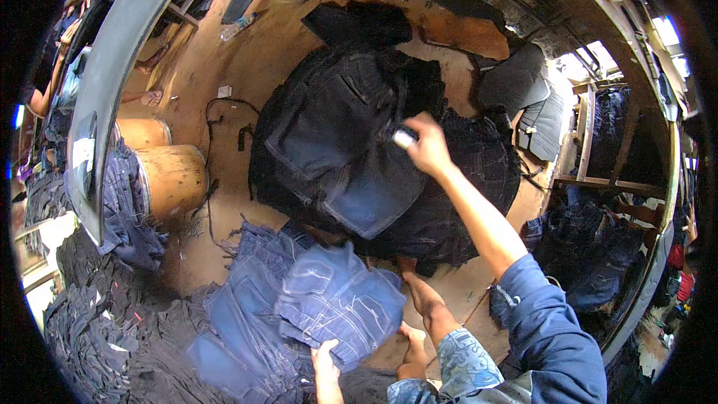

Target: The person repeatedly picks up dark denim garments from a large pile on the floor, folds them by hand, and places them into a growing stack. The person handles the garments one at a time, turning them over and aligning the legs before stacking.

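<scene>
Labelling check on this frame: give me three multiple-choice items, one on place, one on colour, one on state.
1. Where is the right hand?
A. over the dark denim pile
B. on the wooden drum
C. on the floor

2. What colour is the right sleeve?
A. red
B. blue
C. white

3. What is the left hand doing?
A. hanging free
B. gripping the drum
C. touching the lighter blue jeans

Answers:
1. A: the arm reaches out above the dark garments.
2. B: the cuff and sleeve at lower right are blue.
3. C: its fingers rest on the lower edge of the folded jeans.
</scene>
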A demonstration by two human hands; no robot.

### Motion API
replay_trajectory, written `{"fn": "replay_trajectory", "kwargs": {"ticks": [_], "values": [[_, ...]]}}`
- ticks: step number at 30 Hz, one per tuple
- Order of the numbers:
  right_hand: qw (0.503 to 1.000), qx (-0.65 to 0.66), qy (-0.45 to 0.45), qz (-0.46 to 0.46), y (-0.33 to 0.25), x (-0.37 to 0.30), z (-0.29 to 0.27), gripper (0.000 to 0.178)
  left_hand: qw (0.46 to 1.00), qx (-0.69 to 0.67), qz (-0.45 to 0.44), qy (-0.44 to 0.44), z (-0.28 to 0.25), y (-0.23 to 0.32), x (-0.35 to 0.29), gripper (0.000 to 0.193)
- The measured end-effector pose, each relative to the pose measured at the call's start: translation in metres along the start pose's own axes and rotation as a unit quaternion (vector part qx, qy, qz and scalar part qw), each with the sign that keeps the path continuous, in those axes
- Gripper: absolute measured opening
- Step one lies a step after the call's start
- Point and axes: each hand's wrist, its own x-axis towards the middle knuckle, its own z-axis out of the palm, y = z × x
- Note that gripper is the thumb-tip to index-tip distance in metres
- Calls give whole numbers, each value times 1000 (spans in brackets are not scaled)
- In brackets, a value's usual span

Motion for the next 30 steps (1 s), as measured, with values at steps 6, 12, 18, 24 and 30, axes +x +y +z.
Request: {"fn": "replay_trajectory", "kwargs": {"ticks": [6, 12, 18, 24, 30], "values": [[954, -156, -10, 256, 68, 78, -4, 45, 999, 7, -36, -27, 8, -37, -14, 56], [992, -89, -66, 64, -35, 20, -14, 22, 996, 31, -37, -72, 10, -56, -26, 65], [914, 127, -353, -154, -257, -163, -53, 24, 996, -73, 37, -43, -25, -58, -54, 62], [611, 273, -685, -289, -448, -344, -113, 40, 984, -149, 102, -6, -187, -121, -177, 50], [428, 417, -730, -331, -560, -522, -163, 45, 971, -175, 58, 155, -378, -288, -375, 47]]}}
